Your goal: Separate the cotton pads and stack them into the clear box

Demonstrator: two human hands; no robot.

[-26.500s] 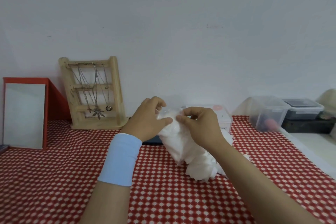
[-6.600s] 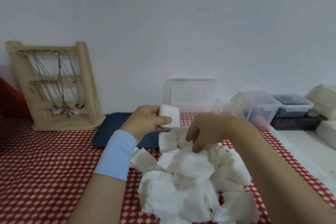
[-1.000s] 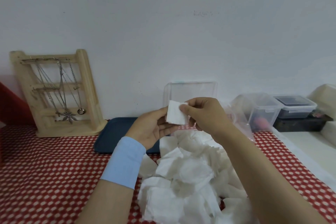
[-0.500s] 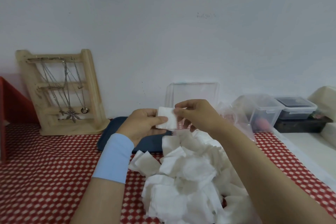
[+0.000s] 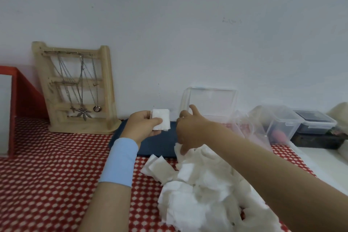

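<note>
Cotton pads [image 5: 163, 117] betw. L fingers [image 5: 155, 121]

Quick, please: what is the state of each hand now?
Left hand: holds pads.
Right hand: fingers on the pile; grip cannot be told.

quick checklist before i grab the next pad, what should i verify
1. Left hand grips the cotton pad stack: ok.
2. Right hand touches the loose cotton pad pile: ok.
3. Only one pad picked up: cannot tell.
4. Clear box in view behind the hands: ok.
5. Pads already inside the box: cannot tell, as the right hand partly hides it.
</note>
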